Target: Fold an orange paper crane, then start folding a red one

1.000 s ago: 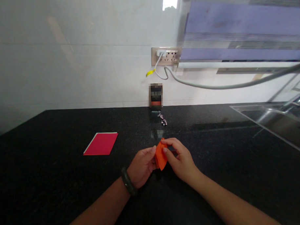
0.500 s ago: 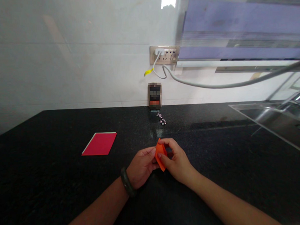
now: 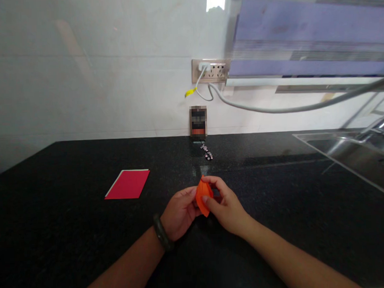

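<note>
A small piece of folded orange paper [image 3: 204, 194] is held up between my two hands, just above the dark counter. My left hand [image 3: 181, 213] pinches its left edge, thumb in front; a dark bracelet circles that wrist. My right hand [image 3: 228, 208] is closed on the right side, with the thumb pressed on the paper's face and the index finger near its top point. The other fingers are partly hidden behind the paper. Off to the left, a stack of red paper sheets [image 3: 128, 185] with a pale edge lies flat on the counter.
A phone-like device with a blurred front [image 3: 198, 122] leans on the wall, its beaded strap [image 3: 206, 152] lying on the black counter [image 3: 72, 240]. A metal sink [image 3: 362, 155] is at the right. A grey cable [image 3: 272, 110] hangs from the wall socket [image 3: 211, 71].
The orange paper has shifted slightly left and up and its face looks wider, turned more toward me. Both hands keep their grip and have barely moved.
</note>
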`<action>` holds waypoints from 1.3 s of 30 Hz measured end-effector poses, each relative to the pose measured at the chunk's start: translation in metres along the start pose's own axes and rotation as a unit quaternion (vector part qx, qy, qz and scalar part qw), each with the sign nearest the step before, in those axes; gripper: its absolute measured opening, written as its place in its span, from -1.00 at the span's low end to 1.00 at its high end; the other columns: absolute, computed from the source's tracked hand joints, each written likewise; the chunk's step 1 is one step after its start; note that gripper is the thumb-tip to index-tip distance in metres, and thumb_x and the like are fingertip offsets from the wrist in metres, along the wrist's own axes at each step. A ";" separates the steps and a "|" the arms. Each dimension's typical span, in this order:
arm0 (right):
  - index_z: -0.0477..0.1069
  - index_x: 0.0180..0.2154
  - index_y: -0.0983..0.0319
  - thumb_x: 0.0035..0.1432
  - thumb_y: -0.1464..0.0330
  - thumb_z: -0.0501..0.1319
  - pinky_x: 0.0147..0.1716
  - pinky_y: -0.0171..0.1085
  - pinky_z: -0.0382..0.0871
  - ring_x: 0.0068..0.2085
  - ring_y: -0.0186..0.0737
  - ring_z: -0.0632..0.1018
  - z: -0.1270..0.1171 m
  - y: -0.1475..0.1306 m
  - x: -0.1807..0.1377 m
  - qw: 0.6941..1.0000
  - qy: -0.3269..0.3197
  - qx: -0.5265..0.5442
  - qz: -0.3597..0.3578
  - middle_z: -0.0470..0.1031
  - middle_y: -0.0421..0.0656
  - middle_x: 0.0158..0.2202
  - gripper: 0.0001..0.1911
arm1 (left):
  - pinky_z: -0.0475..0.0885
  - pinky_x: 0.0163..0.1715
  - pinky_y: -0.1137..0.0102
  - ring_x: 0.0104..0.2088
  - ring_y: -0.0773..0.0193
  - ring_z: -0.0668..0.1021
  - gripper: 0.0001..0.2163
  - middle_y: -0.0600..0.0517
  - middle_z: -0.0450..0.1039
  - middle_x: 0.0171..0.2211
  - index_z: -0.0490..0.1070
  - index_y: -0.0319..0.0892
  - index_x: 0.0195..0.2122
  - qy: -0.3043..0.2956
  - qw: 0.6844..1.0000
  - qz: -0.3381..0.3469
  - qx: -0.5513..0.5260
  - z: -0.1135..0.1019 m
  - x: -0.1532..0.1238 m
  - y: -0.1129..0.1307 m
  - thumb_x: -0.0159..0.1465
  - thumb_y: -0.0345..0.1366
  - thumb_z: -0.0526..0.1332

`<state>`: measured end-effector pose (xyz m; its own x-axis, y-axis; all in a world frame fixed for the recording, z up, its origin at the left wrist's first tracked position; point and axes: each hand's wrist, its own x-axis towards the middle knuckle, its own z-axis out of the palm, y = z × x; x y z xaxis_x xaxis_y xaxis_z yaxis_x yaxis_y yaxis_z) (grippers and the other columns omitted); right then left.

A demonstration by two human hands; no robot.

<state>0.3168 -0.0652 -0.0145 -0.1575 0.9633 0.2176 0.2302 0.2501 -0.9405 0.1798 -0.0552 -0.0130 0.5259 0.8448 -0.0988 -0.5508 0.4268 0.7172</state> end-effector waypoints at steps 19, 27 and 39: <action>0.30 -0.21 0.22 -0.01 0.45 0.13 -0.32 -0.27 0.39 -0.29 -0.27 0.44 0.001 0.001 0.004 0.997 0.076 0.018 0.022 0.39 -0.14 -0.32 -0.75 | 0.32 -0.30 0.37 -0.36 0.26 0.48 -0.71 -0.07 0.48 -0.33 0.43 -0.26 -0.17 0.049 0.985 0.046 0.158 0.000 0.001 -0.006 0.19 -0.20 0.10; 0.46 -0.45 0.25 0.04 0.39 0.12 -0.34 -0.27 0.36 -0.38 -0.26 0.47 -0.006 -0.001 0.006 0.996 0.072 -0.055 0.018 0.48 -0.15 -0.43 -0.84 | 0.34 -0.30 0.38 -0.34 0.24 0.47 -0.71 -0.03 0.48 -0.35 0.43 -0.22 -0.14 0.054 0.948 0.063 0.307 0.000 -0.003 -0.007 0.17 -0.21 0.10; 0.49 -0.38 0.18 0.07 0.47 0.07 -0.26 -0.27 0.36 -0.30 -0.29 0.48 0.000 -0.004 0.004 0.997 0.030 -0.060 -0.039 0.48 -0.17 -0.37 -0.78 | 0.31 -0.43 0.44 -0.45 0.28 0.44 -0.75 0.02 0.46 -0.49 0.49 -0.24 -0.29 0.092 0.917 0.092 0.376 0.001 -0.002 -0.004 0.14 -0.20 0.13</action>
<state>0.3150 -0.0620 -0.0098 -0.1222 0.9435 0.3079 0.3335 0.3312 -0.8826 0.1818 -0.0588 -0.0153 0.3127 0.9498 0.0075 0.0195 -0.0144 0.9997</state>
